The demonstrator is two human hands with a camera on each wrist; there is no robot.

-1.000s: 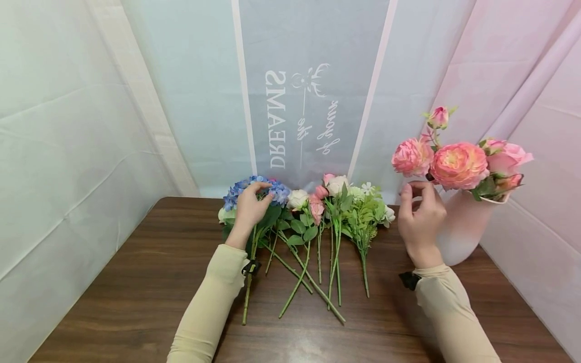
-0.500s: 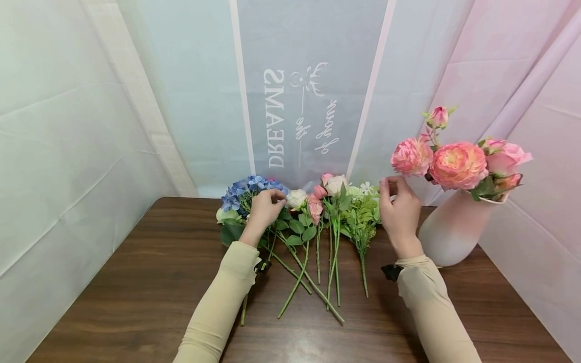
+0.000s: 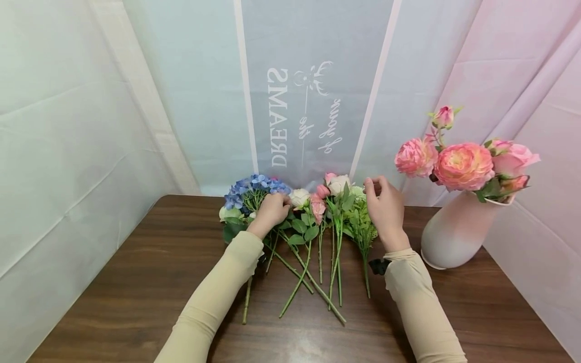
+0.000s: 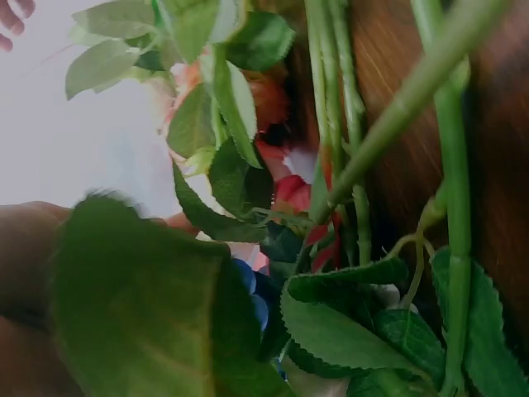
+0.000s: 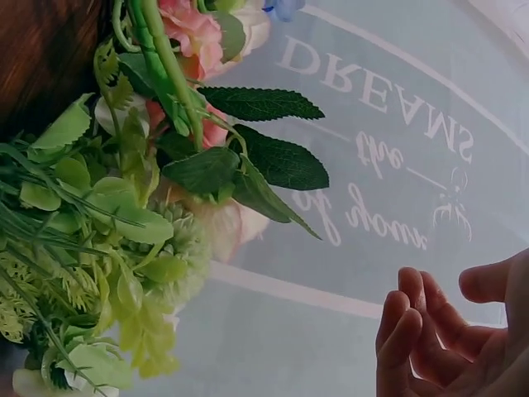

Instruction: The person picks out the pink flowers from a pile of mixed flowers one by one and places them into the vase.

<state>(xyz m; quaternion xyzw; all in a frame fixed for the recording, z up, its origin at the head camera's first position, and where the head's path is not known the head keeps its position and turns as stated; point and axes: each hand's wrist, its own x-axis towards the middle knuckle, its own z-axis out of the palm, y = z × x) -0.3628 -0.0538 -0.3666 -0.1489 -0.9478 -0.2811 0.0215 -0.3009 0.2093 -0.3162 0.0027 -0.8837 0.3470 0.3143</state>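
Observation:
My left hand [image 3: 273, 212] reaches down among the artificial flowers, between a blue hydrangea [image 3: 245, 190] and a white rose [image 3: 299, 198]. Its fingers bend toward the white rose; their tips are hidden. In the left wrist view, a large green leaf [image 4: 140, 306] covers most of that hand [image 4: 25, 256]. My right hand [image 3: 386, 214] hovers over the green leafy spray [image 3: 360, 227], fingers loosely bent and thumb apart. The right wrist view shows nothing in the right hand [image 5: 455, 339], which is apart from the white-pink rose [image 5: 227, 223] and greenery.
A pink-and-white vase [image 3: 458, 232] stands at the right, holding pink peonies [image 3: 465, 165] and roses. Several green stems [image 3: 313, 282] cross each other on the brown wooden table [image 3: 136, 282]. A printed curtain [image 3: 299, 45] hangs close behind the flowers.
My right hand has moved left, from beside the vase to over the green spray. My left hand has shifted right from the blue hydrangea toward the white rose. The flowers look unmoved.

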